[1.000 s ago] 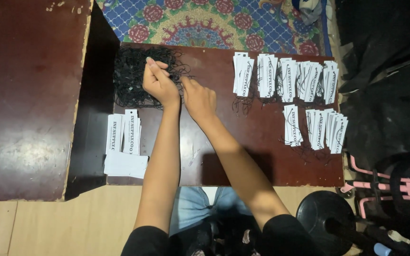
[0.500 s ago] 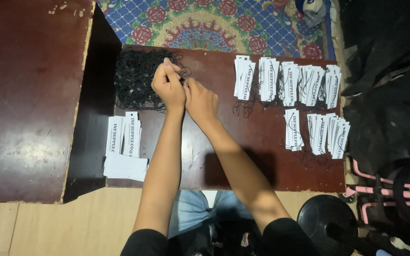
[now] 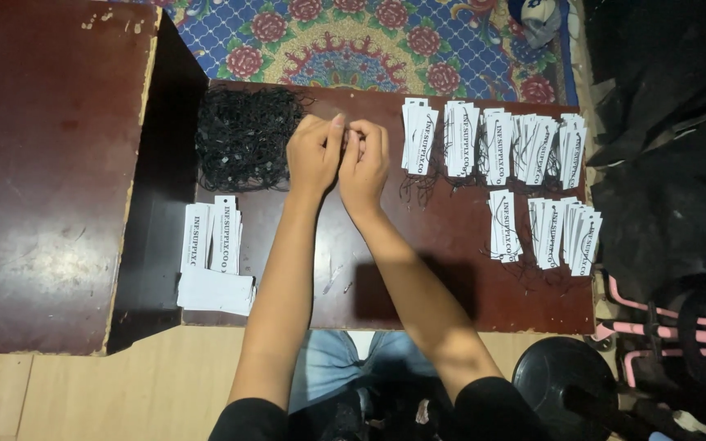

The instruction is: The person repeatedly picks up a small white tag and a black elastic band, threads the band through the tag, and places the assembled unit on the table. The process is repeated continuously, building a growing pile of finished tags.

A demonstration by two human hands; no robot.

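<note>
Left hand (image 3: 314,153) and right hand (image 3: 364,163) being pressed together, fingers pinched on something small, possibly a thread, beside black string pile (image 3: 243,137), tag stacks (image 3: 492,147) lying rightward, long axes pointing away, bare table (image 3: 386,278) nearer.

Head camera looks steeply down (fairly near) at the table (image 3: 451,286).

We see our left hand (image 3: 314,153) and right hand (image 3: 363,159) pressed together over the dark brown wooden table (image 3: 386,286), just beside a tangled heap of black strings (image 3: 243,137). Rows of white paper tags (image 3: 500,147) lie to the right.
</note>
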